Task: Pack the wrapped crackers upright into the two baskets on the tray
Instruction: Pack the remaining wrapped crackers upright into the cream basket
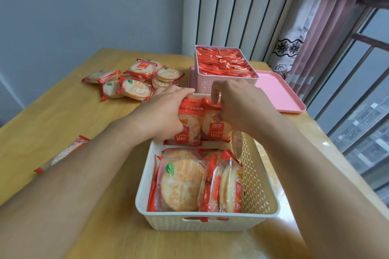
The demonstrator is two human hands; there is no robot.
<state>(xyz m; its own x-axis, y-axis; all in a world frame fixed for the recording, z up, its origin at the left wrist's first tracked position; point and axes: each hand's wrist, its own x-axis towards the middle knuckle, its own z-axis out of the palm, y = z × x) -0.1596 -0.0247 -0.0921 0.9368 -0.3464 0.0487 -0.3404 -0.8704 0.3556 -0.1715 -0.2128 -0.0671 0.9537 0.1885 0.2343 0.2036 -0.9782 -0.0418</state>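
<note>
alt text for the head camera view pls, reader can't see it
Both hands, left and right, grip upright wrapped crackers at the far end of a white basket on a wooden table. Behind, a full pink basket sits on a pink tray; loose packs lie left.

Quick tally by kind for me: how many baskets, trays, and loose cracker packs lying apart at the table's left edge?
Baskets: 2, the pink basket and the white basket
Trays: 1, the pink tray
Lone loose cracker pack at left edge: 1
Total: 4
</note>
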